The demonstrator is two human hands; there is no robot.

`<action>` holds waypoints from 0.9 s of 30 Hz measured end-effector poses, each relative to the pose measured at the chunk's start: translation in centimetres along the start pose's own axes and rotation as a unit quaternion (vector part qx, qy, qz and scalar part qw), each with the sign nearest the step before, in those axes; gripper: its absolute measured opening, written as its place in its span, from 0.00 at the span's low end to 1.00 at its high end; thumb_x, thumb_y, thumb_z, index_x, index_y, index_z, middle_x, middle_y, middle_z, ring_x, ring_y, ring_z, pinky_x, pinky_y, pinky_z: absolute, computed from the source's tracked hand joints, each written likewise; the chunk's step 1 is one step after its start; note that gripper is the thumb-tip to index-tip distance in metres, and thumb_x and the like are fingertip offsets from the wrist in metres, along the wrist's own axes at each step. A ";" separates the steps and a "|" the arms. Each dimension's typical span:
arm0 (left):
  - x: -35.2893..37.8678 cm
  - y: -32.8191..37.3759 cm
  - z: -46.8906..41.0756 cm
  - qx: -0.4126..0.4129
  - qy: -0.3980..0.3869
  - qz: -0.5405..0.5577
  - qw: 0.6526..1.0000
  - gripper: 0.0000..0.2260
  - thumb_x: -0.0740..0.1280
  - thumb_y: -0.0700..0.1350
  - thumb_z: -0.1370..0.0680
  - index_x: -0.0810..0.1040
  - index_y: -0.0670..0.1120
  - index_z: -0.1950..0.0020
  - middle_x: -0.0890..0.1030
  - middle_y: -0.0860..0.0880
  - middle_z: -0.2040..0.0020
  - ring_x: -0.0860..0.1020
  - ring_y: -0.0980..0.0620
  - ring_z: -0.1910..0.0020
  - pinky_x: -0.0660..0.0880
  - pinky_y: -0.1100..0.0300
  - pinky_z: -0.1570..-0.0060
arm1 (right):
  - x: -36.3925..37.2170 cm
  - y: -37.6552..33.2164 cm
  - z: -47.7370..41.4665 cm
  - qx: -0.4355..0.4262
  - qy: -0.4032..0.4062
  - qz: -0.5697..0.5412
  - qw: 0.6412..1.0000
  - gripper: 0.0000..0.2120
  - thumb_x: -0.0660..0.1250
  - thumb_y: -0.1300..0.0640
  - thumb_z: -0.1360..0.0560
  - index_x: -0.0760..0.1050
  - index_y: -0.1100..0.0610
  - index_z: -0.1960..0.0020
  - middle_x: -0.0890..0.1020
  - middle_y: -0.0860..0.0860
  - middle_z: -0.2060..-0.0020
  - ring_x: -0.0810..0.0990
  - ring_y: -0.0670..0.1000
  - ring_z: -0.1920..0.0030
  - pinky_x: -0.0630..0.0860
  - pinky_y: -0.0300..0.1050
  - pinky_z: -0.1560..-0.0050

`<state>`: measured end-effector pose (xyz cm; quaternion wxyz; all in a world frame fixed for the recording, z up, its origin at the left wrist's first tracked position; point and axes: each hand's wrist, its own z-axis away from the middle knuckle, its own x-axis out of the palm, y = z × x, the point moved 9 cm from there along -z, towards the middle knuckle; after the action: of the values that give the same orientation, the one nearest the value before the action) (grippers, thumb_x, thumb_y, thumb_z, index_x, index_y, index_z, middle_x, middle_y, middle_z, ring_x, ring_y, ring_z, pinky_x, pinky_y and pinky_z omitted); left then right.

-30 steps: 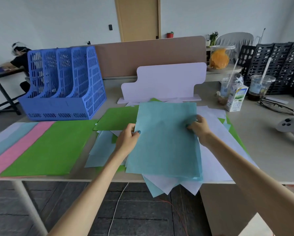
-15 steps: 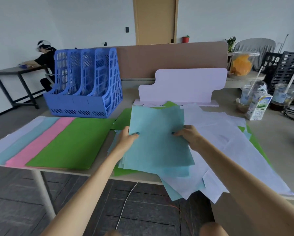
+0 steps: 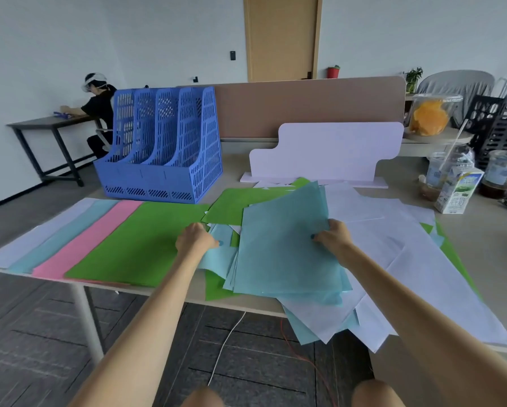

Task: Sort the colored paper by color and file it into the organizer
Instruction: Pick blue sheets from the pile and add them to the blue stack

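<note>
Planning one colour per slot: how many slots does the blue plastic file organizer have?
4 in the blue plastic file organizer, side by side from left to right; all look empty, though their floors are hidden.

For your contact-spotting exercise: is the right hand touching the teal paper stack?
Touching. The head view shows the right hand gripping the teal paper stack at its right edge.

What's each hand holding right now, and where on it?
Right hand pinches the blue sheets at their right edge; left hand grips another blue sheet's edge.

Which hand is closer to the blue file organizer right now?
Left. The left hand is just in front of the organizer; the right hand is farther right, gripping the teal sheets.
</note>
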<state>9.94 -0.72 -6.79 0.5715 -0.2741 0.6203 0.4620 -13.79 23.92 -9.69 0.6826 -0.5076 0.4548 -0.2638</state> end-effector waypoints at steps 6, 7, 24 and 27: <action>-0.7 -0.3 0.1 -0.037 0.042 0.065 0.996 0.14 0.72 0.51 0.26 0.71 0.44 0.60 0.72 0.50 0.67 0.72 0.52 0.69 0.63 0.63 0.73 | -0.1 0.1 0.2 0.001 -0.003 -0.005 1.000 0.14 0.68 0.69 0.32 0.77 0.63 0.47 0.81 0.60 0.54 0.80 0.57 0.56 0.75 0.45 0.60; -1.0 -0.1 0.3 -0.028 0.062 0.074 0.995 0.17 0.71 0.50 0.25 0.67 0.45 0.65 0.68 0.51 0.71 0.67 0.53 0.74 0.60 0.64 0.74 | -0.1 0.2 0.1 -0.001 -0.002 -0.006 1.000 0.14 0.68 0.69 0.33 0.77 0.62 0.47 0.81 0.60 0.54 0.81 0.59 0.55 0.76 0.48 0.60; -7.2 3.3 2.3 0.137 0.275 0.172 0.936 0.05 0.57 0.33 0.20 0.72 0.37 0.53 0.79 0.38 0.56 0.74 0.42 0.61 0.65 0.55 0.70 | -1.9 0.7 1.0 -0.002 0.019 -0.052 0.998 0.13 0.67 0.71 0.32 0.77 0.64 0.48 0.79 0.58 0.58 0.77 0.55 0.60 0.73 0.42 0.66; -10.1 3.1 3.3 0.145 0.332 0.201 0.910 0.05 0.57 0.35 0.19 0.72 0.37 0.51 0.77 0.41 0.60 0.73 0.43 0.61 0.65 0.54 0.69 | -2.1 0.7 1.2 -0.004 0.023 -0.054 0.998 0.13 0.67 0.72 0.32 0.76 0.64 0.47 0.79 0.58 0.58 0.76 0.55 0.60 0.72 0.44 0.62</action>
<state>10.75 1.61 3.95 0.2605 -0.1953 0.8766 0.3543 -13.71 26.41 -9.47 0.6544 -0.5284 0.4431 -0.3102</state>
